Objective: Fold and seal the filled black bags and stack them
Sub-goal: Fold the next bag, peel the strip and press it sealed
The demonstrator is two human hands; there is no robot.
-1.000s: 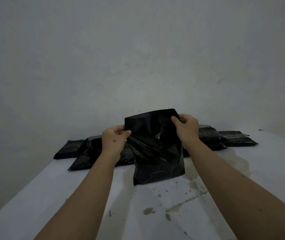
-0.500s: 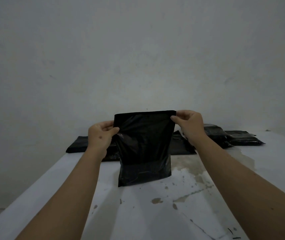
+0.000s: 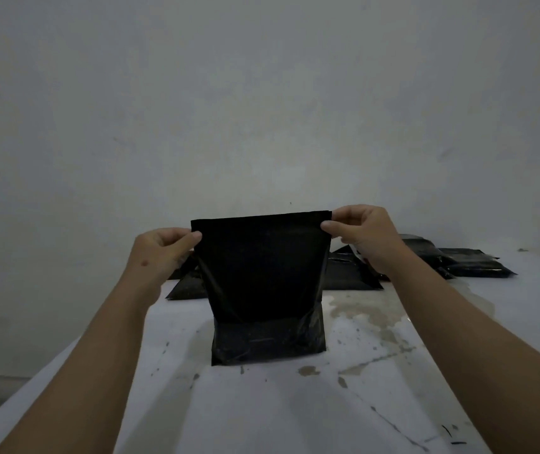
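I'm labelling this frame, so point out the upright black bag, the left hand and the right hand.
upright black bag (image 3: pixel 263 270), head view, middle of its front face.
left hand (image 3: pixel 160 253), head view, back of hand.
right hand (image 3: pixel 365 234), head view, back of hand.

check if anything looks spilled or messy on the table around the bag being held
Yes. The white table is stained: a pale brownish wet-looking patch lies right of the upright black bag, with dark specks and blotches in front. Both the left hand and right hand pinch its top corners.
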